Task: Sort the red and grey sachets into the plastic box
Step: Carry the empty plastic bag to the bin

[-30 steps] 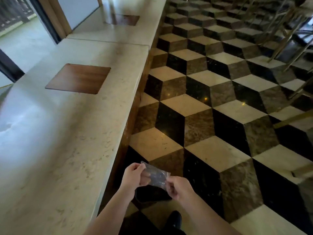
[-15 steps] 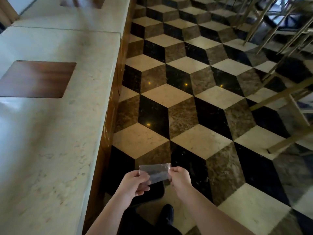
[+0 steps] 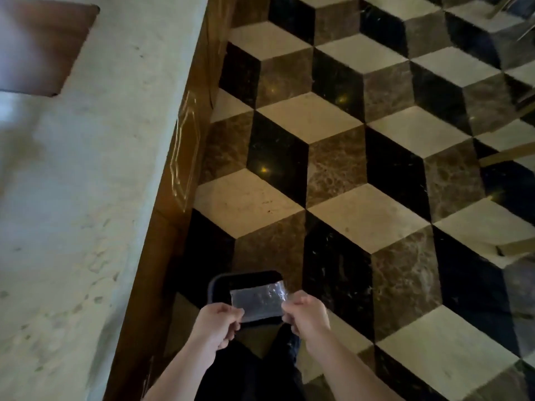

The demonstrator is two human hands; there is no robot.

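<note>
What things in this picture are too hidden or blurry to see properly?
- Clear packet: head view; glare and blur hide whatever is inside it.
- Dark tray-like thing: mostly behind the packet and the left hand.
- Right hand: its fingertips are curled out of sight at the packet's edge.
- Brown panel in the countertop: blurred and cut off by the picture's left edge.
- Red or grey sachets and the plastic box: none recognisable.

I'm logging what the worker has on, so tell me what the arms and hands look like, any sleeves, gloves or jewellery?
Both forearms are bare up to the frame's bottom edge, with no sleeves in view. The left hand and right hand wear no gloves, and no rings, watch or bracelet can be seen. Dark trousers show below them.
</note>
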